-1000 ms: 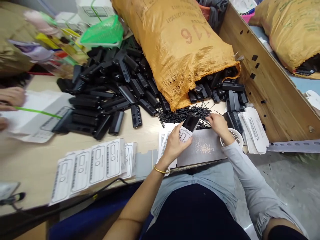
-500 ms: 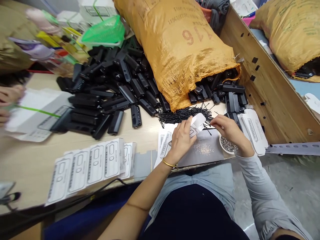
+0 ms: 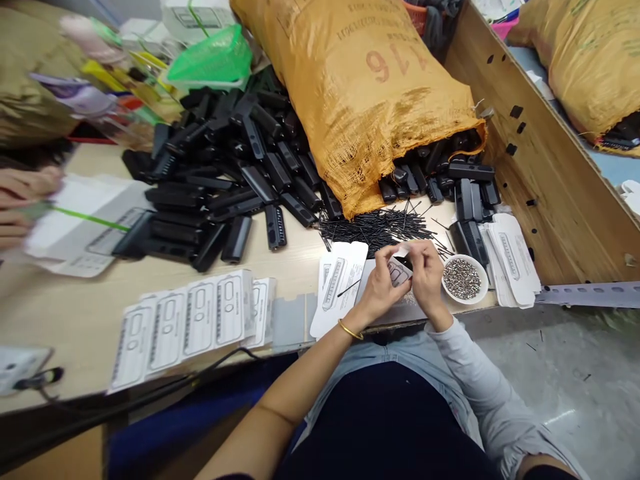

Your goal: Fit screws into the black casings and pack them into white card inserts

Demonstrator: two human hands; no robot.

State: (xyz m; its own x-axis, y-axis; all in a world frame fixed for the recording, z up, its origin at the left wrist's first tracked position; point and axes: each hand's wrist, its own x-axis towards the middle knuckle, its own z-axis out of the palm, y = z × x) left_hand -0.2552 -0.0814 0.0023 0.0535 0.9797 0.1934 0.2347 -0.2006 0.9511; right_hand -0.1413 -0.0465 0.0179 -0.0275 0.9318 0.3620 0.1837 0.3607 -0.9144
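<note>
A small white printed box (image 3: pixel 400 272) is held between my two hands, its open top showing a dark inside. My left hand (image 3: pixel 381 288), with a gold bangle on the wrist, is closed around its left side. At its right side and upper flap, the fingers of my right hand (image 3: pixel 425 275) are closed; they partly hide the box. Just right of that hand sits a white bowl (image 3: pixel 486 279) of small metal screws (image 3: pixel 461 277). To the left lie flat printed cartons (image 3: pixel 330 300) with a thin black stick (image 3: pixel 349 288) across them. A heap of similar black sticks (image 3: pixel 373 230) lies beyond my hands.
Black plastic cases (image 3: pixel 250 180) are piled behind on the left. An orange woven sack (image 3: pixel 380 87) spills more. Filled boxes (image 3: pixel 200 317) stand front left; flat cartons (image 3: pixel 513 260) lie right, beside a wooden partition (image 3: pixel 565 173). Another person's hand (image 3: pixel 25 200) is at far left.
My right hand has moved left and down from beside the black sticks to the box, and now grips it with my left hand. The screw bowl is now uncovered.
</note>
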